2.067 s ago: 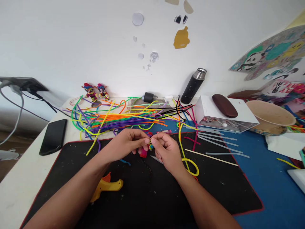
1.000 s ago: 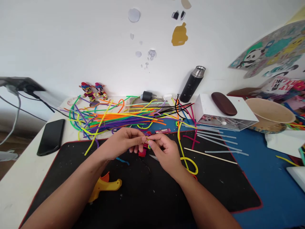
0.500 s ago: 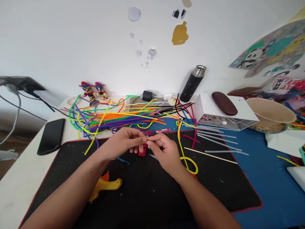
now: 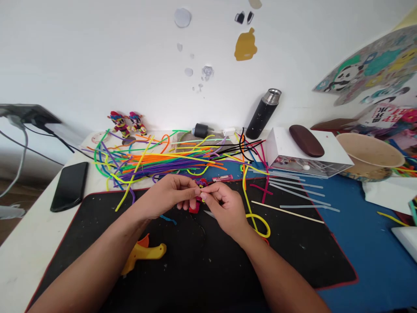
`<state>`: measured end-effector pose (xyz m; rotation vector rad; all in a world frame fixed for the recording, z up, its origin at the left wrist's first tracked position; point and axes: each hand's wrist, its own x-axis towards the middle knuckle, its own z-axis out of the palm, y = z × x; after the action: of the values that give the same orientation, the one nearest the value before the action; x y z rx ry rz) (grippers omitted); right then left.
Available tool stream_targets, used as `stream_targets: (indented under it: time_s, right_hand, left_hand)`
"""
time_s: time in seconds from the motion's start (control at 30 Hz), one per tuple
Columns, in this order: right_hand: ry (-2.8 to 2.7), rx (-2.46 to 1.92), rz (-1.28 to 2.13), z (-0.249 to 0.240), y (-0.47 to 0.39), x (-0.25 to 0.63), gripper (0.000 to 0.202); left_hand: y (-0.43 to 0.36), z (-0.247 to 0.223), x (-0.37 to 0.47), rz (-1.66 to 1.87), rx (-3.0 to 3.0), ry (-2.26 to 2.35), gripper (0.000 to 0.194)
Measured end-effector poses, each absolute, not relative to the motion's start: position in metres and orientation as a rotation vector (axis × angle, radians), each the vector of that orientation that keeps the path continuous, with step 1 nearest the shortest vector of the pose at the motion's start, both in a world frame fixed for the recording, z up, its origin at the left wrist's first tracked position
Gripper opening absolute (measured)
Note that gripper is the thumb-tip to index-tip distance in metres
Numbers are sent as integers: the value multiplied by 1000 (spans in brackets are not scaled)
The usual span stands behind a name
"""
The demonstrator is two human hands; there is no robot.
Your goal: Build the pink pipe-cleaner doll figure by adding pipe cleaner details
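Over the black mat (image 4: 182,282), my left hand (image 4: 174,193) and my right hand (image 4: 226,208) meet fingertip to fingertip. Both are closed in a pinch, and the small piece between them is mostly hidden. Just behind the fingertips shows a little red, purple and yellow fuzzy object (image 4: 202,182), partly covered by the hands. A red piece (image 4: 194,208) sits below the left fingertips. A pointed metal tip (image 4: 209,213) sticks out from under my right hand. To the right of that hand curls a yellow pipe cleaner (image 4: 260,217).
A heap of coloured pipe cleaners (image 4: 163,163) spreads behind the mat. Clear sticks (image 4: 302,193) lie at right. A yellow-handled tool (image 4: 150,253) is near my left forearm. Around the edges are a phone (image 4: 70,187), a black flask (image 4: 263,115), a white box (image 4: 312,158) and two small figures (image 4: 128,124).
Almost nothing differs. Both hands keep the same pinch at the same spot, with only a slight shift of the fingertips and of the camera view.
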<state>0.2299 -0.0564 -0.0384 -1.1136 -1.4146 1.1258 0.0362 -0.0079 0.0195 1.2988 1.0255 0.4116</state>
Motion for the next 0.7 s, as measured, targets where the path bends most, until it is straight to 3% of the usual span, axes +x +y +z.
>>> stream_targets:
  time_s: [0.4,0.7]
  right_hand:
    - [-1383,-1078,1101,-39,-56,229,14]
    - [-1203,-1039,1341,-42,-57,230,36]
  left_hand:
    - [-9,21,38,461,1236,1042,37]
    - [-10,23,38,533,1252,1075,34]
